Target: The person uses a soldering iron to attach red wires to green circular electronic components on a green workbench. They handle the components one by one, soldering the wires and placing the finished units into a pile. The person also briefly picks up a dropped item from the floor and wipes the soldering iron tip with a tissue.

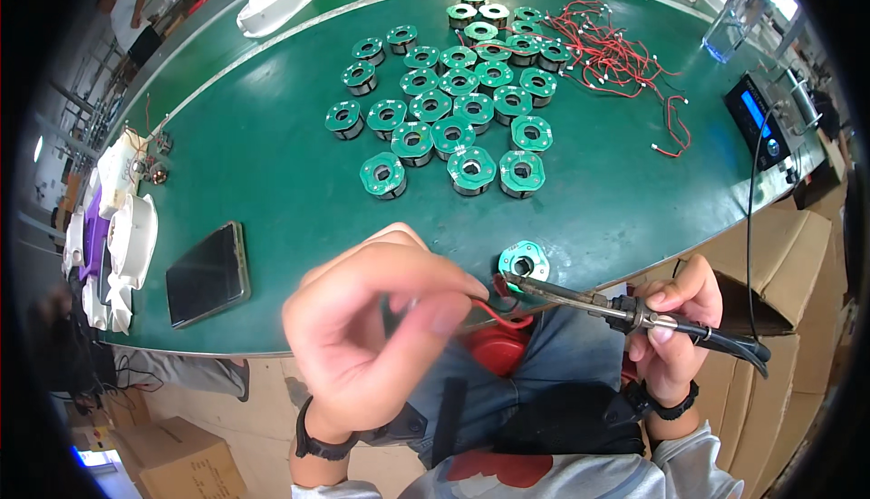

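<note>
Hands: right (675,331) grips slim metal soldering iron (580,298); left (381,318) pinches red wire (497,315).

Bare left hand (381,318) and right hand (675,318), no gloves. Black band (317,445) on the left wrist, black strap (666,404) on the right. Grey sleeves (698,463) pushed back from the wrists, red patch on a grey top, blue jeans (562,363) over the lap.

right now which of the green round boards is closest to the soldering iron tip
The lone green board at the table's near edge, apart from the cluster, right by the soldering iron tip.
</note>
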A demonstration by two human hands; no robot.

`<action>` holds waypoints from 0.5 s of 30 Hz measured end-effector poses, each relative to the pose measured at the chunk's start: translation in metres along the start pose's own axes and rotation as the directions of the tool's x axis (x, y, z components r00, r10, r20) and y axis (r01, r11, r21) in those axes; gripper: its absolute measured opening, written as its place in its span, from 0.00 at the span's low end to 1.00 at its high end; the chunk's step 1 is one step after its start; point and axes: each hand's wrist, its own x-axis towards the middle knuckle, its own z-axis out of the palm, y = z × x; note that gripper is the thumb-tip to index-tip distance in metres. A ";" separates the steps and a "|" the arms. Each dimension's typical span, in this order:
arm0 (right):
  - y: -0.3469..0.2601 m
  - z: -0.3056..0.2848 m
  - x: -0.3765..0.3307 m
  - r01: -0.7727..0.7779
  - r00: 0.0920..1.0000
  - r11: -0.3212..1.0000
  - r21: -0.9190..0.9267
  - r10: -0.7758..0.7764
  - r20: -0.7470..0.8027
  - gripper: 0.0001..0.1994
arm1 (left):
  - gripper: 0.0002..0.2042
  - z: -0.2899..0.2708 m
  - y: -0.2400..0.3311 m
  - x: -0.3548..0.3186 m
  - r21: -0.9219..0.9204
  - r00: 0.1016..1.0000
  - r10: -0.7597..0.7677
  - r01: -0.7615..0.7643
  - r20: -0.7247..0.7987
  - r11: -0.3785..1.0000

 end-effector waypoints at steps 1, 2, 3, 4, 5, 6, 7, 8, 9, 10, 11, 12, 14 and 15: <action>0.001 -0.001 0.000 -0.001 1.000 1.000 0.006 0.001 0.003 0.10 | 0.06 -0.001 0.001 0.000 -0.032 1.000 -0.017 0.017 0.013 0.999; 0.002 -0.003 0.000 0.013 1.000 1.000 0.010 -0.013 0.006 0.10 | 0.03 -0.003 0.001 0.000 -0.064 0.999 -0.034 0.035 0.027 0.997; 0.004 -0.005 0.000 0.027 1.000 1.000 0.014 -0.027 0.009 0.10 | 0.04 -0.004 0.001 0.000 -0.096 0.998 -0.050 0.054 0.042 0.994; 0.004 -0.006 0.000 0.040 0.999 0.999 0.018 -0.041 0.015 0.11 | 0.04 -0.006 0.001 0.000 -0.090 0.999 -0.038 0.041 0.031 0.995; 0.002 -0.006 0.001 0.092 0.995 0.995 0.048 -0.091 -0.026 0.11 | 0.04 -0.007 0.000 0.000 -0.085 0.999 -0.027 0.028 0.019 0.996; 0.000 -0.005 0.002 0.145 0.988 0.986 0.077 -0.140 -0.068 0.12 | 0.03 -0.008 0.001 0.000 -0.079 1.000 -0.014 0.015 0.008 0.997; -0.002 -0.010 0.004 0.180 0.980 0.980 0.085 -0.171 -0.098 0.14 | 0.03 -0.008 0.002 0.002 -0.079 1.000 -0.030 0.030 0.007 0.996; -0.004 -0.012 0.007 0.246 0.967 0.959 0.143 -0.233 -0.102 0.13 | 0.03 -0.007 0.003 0.003 -0.078 0.999 -0.044 0.045 0.005 0.996; -0.008 -0.013 0.008 0.270 0.959 0.948 0.170 -0.249 -0.139 0.12 | 0.03 -0.007 0.005 0.004 -0.077 0.998 -0.059 0.059 0.002 0.995; -0.012 -0.015 0.009 0.294 0.949 0.935 0.197 -0.261 -0.177 0.11 | 0.02 -0.005 0.006 0.006 -0.022 0.999 -0.054 0.054 -0.004 0.998; -0.013 -0.017 0.010 0.334 0.937 0.916 0.223 -0.298 -0.180 0.10 | 0.04 -0.002 0.007 0.009 0.033 0.999 -0.048 0.048 -0.011 0.998; -0.014 -0.021 0.010 0.333 0.937 0.917 0.219 -0.297 -0.183 0.11 | 0.08 0.001 0.009 0.010 0.088 0.999 -0.041 0.043 -0.019 0.995; -0.015 -0.027 0.008 0.330 0.937 0.920 0.211 -0.292 -0.191 0.11 | 0.07 0.003 0.013 0.012 0.097 0.997 -0.079 0.079 -0.007 0.992; -0.017 -0.023 0.006 0.264 0.949 0.941 0.211 -0.214 -0.233 0.11 | 0.07 0.004 0.015 0.013 0.101 0.995 -0.098 0.098 -0.002 0.990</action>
